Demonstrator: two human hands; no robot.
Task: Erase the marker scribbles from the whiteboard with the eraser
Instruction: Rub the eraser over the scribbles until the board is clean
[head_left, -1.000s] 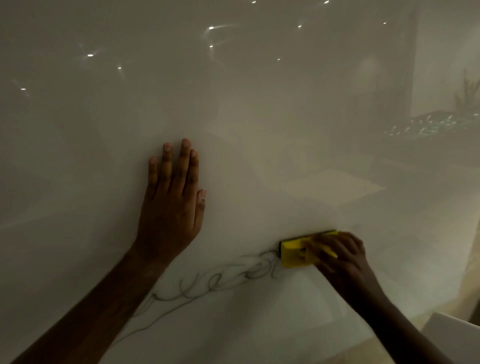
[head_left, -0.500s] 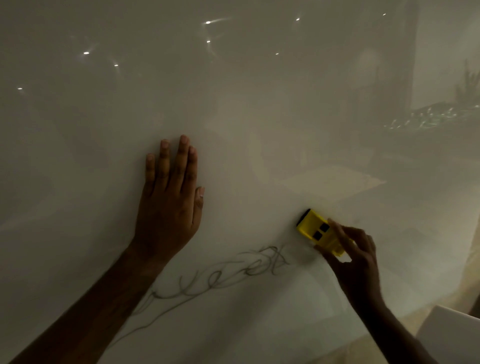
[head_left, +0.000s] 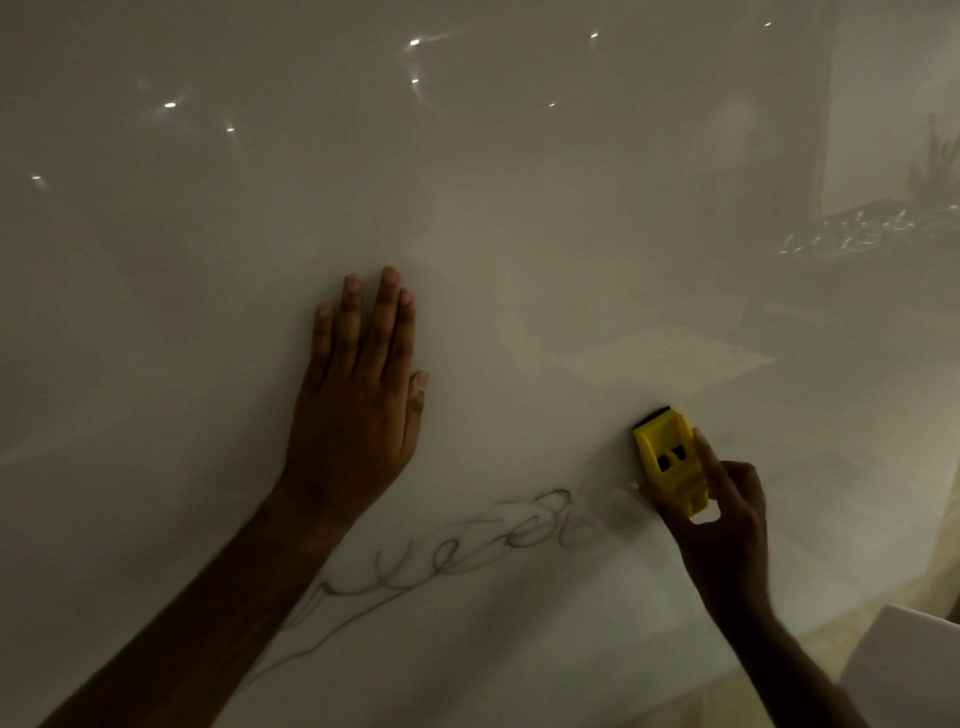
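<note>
Left hand (head_left: 358, 415) lying flat, fingers together, on the whiteboard (head_left: 519, 208), right hand (head_left: 722, 514) pinching the yellow eraser (head_left: 670, 460) near the board's lower right, just right of the looping marker scribbles (head_left: 467, 551) trailing toward the lower edge.

The place looks like an office or a meeting room, in dim light. A large glossy white whiteboard (head_left: 519, 182) fills almost the whole view. Its surface reflects small round ceiling lights (head_left: 170, 105) and a faint green plant (head_left: 935, 161). The room type stays uncertain.
</note>
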